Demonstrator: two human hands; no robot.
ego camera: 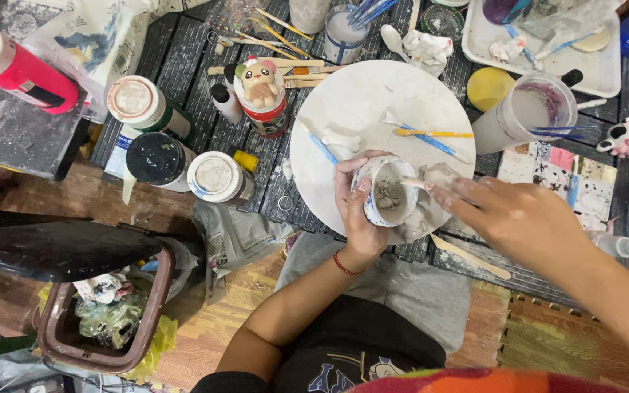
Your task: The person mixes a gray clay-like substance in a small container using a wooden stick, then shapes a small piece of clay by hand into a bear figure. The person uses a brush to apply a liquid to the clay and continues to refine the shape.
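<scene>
Gripping small white cup [389, 193] in left hand [358, 211], fingers wrapped tight around it. Pinching thin stick [415, 184] in right hand [518, 218], tip dipping into cup over round white board [373, 109].

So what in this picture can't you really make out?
All from the head camera:
- What sits at the bottom of the small cup: a grey smear, too small to identify.
- The tip of the thin tool in the right hand: motion blur hides it.
- The left hand palm: the cup covers it.
- The white tray: cut off by the top edge.
- The bin contents: partly under its dark lid.
</scene>
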